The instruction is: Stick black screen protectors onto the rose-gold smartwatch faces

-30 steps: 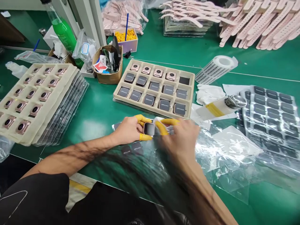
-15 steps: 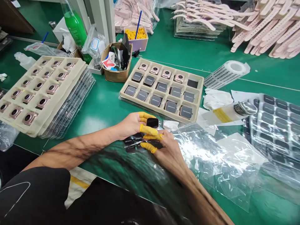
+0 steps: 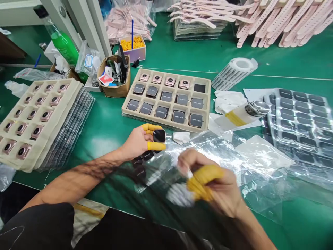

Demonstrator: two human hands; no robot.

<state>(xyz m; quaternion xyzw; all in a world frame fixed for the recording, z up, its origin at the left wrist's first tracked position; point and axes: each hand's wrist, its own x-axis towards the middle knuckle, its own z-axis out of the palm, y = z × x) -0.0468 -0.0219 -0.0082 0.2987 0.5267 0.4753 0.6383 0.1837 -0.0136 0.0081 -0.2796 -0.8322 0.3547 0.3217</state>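
Note:
My left hand (image 3: 137,142), with yellow finger cots on some fingers, grips a smartwatch case (image 3: 159,135) by its edges. The black screen faces up and the rim looks light pink. Below that hand lies a clear sheet bearing black square films (image 3: 137,161), partly hidden by the fingers. My right hand (image 3: 213,184), also in yellow finger cots, is in the air to the right, smeared by motion. Its fingers are closed on a white, thin-looking thing (image 3: 179,194), too blurred to name. A crumpled white cloth (image 3: 181,138) lies between the watch and the tray.
Ahead stands a beige tray (image 3: 166,122) of watch cases, many with grey covers. A tray stack (image 3: 56,139) of pink watches fills the left. Clear plastic film (image 3: 260,149), a roll of labels (image 3: 234,73) and black film sheets (image 3: 299,118) lie right. Pink straps (image 3: 281,24) sit behind.
My right hand has left the watch and moved right, with a white thing now in it. The left hand still holds the watch. The camera view has shifted slightly.

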